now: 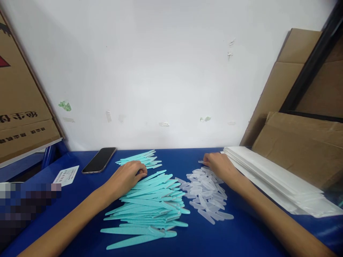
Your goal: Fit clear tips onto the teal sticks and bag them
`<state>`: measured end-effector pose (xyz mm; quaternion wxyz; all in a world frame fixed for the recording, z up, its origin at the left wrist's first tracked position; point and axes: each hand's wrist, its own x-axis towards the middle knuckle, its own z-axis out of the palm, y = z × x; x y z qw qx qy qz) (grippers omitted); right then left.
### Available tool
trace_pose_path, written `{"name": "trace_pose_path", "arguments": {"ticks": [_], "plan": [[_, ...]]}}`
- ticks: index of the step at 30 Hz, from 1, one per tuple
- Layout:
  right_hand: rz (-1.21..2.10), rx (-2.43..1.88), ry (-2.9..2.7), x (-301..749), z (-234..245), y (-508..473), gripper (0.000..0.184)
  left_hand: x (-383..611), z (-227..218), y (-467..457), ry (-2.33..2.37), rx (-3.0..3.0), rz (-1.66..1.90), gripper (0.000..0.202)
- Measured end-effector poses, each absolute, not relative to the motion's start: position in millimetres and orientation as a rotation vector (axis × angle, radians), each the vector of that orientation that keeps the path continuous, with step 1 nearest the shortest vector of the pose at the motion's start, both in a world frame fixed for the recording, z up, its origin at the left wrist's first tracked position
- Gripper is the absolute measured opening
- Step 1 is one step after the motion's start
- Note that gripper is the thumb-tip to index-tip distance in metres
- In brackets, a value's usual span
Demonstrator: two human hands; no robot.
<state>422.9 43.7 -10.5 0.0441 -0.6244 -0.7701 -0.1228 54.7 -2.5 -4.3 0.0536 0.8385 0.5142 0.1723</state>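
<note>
A big heap of long turquoise plastic sticks lies on the blue table. My left hand rests on the heap's far left end, fingers curled down onto the sticks. A smaller bunch of turquoise sticks lies just beyond it. To the right is a pile of short clear plastic pieces. My right hand sits at that pile's far end, fingers bent and pinching at the pieces; whether it holds one is hidden.
A black phone and a small white card lie at the left. A stack of white plastic bags lies at the right, with brown cardboard behind it. Another cardboard box leans at the far left. A white wall stands behind.
</note>
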Motion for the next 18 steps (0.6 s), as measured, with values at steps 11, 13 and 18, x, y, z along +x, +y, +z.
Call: {"name": "trace_pose_path", "arguments": {"ticks": [11, 13, 18], "plan": [[-0.391, -1.709, -2.322, 420, -10, 41, 0.015, 53, -10, -2, 1.548, 2.461, 0.599, 0.020], [-0.394, -1.667, -2.306, 418, -8, 39, 0.013, 53, -10, -1, 1.544, 2.448, 0.594, 0.021], [-0.375, -1.524, -2.310, 406, -1, 30, 0.016, 56, -12, 0, 1.538, 2.426, 0.590, 0.020]]}}
